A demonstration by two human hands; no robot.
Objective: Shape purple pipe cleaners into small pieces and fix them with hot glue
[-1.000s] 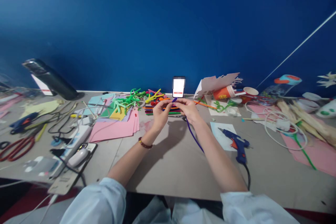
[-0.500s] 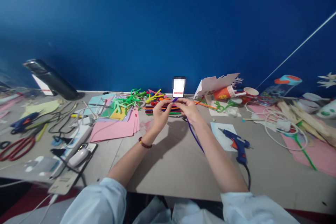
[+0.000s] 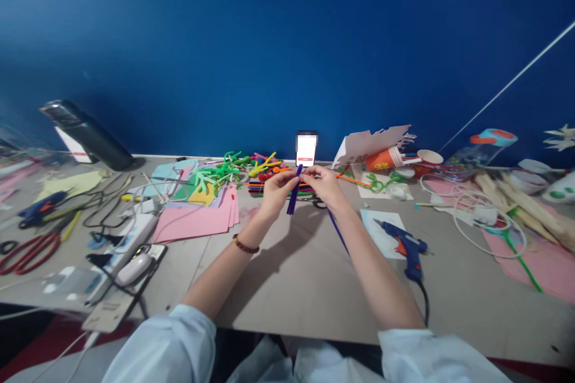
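Note:
Over the middle of the table, my left hand [image 3: 277, 191] pinches a folded purple pipe cleaner bundle [image 3: 293, 198], its strands pointing down between the two hands. Close beside it, my right hand [image 3: 327, 185] is closed with thumb and forefinger at the bundle's upper end. A long purple pipe cleaner [image 3: 336, 227] trails from the right hand along the inside of the right wrist; whether it joins the bundle cannot be seen. Behind the hands lies a stack of coloured pipe cleaners [image 3: 257, 190], partly hidden by the fingers.
A lit phone [image 3: 306, 148] leans against the blue wall. To the right lie a blue glue gun [image 3: 406, 243] on pale paper and paper cups [image 3: 385, 158]. Pink paper sheets [image 3: 193, 221], green pipe cleaners [image 3: 215, 172], a power strip [image 3: 128, 257] and red-handled scissors [image 3: 33, 254] are left.
The purple bundle, earlier mostly hidden in the fingers, has swung to hang downward between the hands. The long purple pipe cleaner now lies closer to the right forearm.

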